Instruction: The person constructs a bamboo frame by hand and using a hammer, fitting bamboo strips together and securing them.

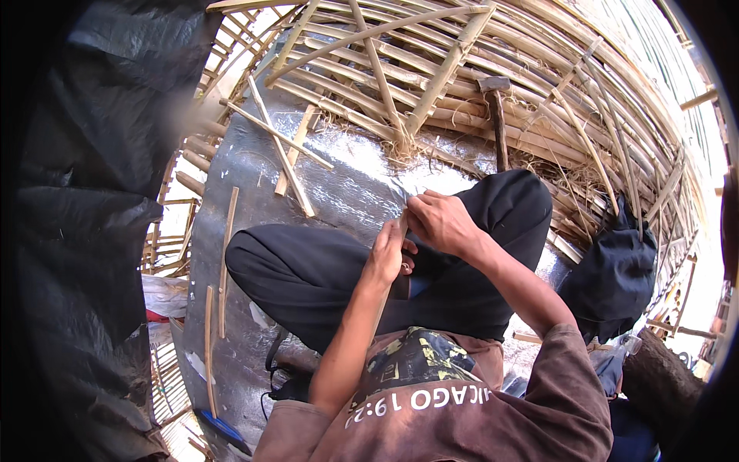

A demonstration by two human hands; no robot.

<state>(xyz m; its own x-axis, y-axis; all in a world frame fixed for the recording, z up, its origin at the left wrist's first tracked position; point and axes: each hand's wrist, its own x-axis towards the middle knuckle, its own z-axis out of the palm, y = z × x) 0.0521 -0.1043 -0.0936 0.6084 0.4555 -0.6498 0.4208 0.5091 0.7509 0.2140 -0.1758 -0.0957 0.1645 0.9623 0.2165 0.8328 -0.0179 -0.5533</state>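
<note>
I sit cross-legged with both hands together above my lap. My left hand is closed round a thin bamboo strip, which slants down toward my chest. Right beside it, at the strip's upper end, my right hand is closed with its fingers bent inward. A thin greyish sliver shows just past the fingertips; whether it is a blade or a shaving I cannot tell. What the right fingers grip is hidden behind the hand.
Loose bamboo strips lie ahead to the left on a dark shiny sheet. More strips lie at the left. A hammer leans on the bamboo slat wall. At the right are a black bag and a log.
</note>
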